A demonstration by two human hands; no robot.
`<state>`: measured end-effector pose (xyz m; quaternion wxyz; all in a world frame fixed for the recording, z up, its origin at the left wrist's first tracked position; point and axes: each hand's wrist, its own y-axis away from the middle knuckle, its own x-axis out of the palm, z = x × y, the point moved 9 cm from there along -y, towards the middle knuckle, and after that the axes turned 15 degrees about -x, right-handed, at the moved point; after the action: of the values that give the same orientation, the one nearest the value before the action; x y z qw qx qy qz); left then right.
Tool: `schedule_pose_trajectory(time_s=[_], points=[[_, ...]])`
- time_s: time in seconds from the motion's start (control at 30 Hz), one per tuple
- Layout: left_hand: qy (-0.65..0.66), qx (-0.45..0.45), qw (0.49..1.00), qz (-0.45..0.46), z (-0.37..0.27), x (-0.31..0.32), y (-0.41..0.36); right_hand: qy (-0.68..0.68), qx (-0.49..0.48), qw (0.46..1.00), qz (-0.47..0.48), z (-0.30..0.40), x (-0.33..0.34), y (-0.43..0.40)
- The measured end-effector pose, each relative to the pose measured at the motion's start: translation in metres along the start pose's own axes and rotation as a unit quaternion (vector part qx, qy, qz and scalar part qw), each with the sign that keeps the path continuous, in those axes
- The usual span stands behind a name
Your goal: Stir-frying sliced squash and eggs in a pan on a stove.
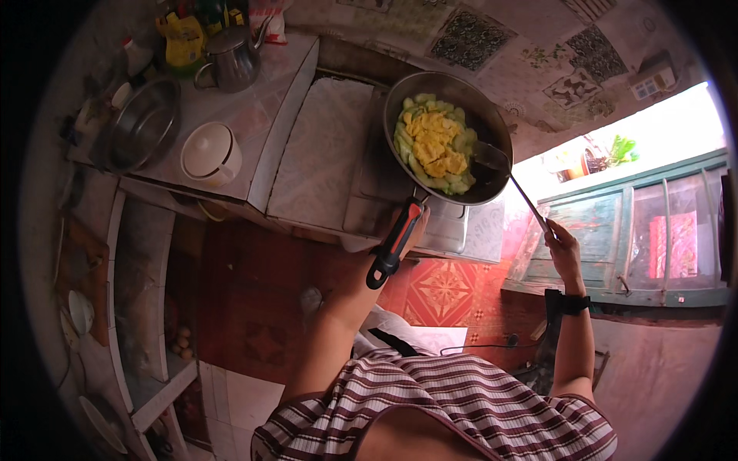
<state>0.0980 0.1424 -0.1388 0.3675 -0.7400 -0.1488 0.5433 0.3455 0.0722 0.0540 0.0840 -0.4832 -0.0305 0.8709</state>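
A dark frying pan [490, 115] sits over the stove [447, 230]. In it, scrambled egg [432, 138] lies over pale green sliced vegetable [403, 141], perhaps cucumber. My right hand [564, 249] grips the long handle of a metal spatula [491, 157], whose blade rests in the pan at the food's right edge. The pan's black and red handle [403, 236] points towards me. Behind and below this handle is my left hand [417, 228], at the stove's front. Its fingers are mostly hidden, so whether it grips anything does not show.
On the left counter stand a lidded white enamel mug [210, 152], a steel basin [144, 124], a metal kettle [230, 60] and a yellow-labelled bottle [181, 43]. A green wooden window frame [611, 230] is at right, with a potted plant [622, 150] beyond. Shelves [141, 288] stand lower left.
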Motion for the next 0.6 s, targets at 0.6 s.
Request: schedule_pose_trajectory(time_s=[0.6], points=[[0.435, -0.315, 0.755, 0.375, 0.100, -0.055, 0.012, 0.264, -0.143, 0.949, 0.092, 0.018, -0.008, -0.127]])
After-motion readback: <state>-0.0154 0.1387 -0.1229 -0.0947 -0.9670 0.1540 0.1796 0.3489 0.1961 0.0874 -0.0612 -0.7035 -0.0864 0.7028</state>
